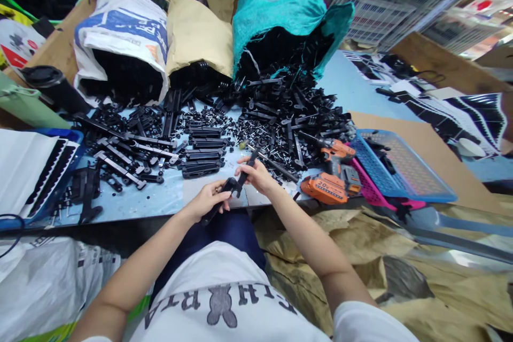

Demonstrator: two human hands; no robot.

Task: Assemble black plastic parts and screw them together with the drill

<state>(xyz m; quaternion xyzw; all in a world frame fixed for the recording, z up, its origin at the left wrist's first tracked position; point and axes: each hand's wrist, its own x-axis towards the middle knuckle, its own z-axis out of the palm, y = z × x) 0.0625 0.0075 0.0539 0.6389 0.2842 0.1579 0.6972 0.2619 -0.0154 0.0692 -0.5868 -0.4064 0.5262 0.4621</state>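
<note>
Left hand [208, 199], right hand [256, 175], one black bar [232, 187]

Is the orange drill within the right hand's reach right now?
Probably yes: the drill lies just beside the right hand with nothing between, though that hand holds a black part.

Pale blue table [160, 200]: black plastic parts [288, 112] heaped from its middle toward twelve o'clock, three open sacks [196, 32] at twelve, orange drill [331, 171] and blue basket [401, 168] at three o'clock
</note>
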